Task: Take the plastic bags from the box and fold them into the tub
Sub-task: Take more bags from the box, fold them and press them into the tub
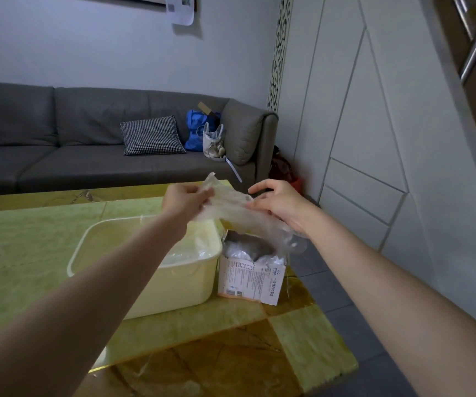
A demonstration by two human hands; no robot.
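Note:
A clear, crumpled plastic bag [232, 206] is stretched in the air above the box and the tub's right end. My left hand [183, 200] grips its left end. My right hand [279, 203] pinches its right part, thumb and fingertips on the film. The bag's loose tail hangs down toward the box. The white printed cardboard box [249, 279] stands open on the table, with more clear plastic inside. Left of it, touching or nearly so, is the pale yellow plastic tub [173, 285]; some clear plastic lies inside it, partly hidden by my left forearm.
Both containers stand on a green and amber stone-pattern table [45, 242], whose right edge drops to a grey tiled floor [331, 296]. A grey sofa [73, 156] with a checked cushion and bags stands behind. White wall panels rise on the right.

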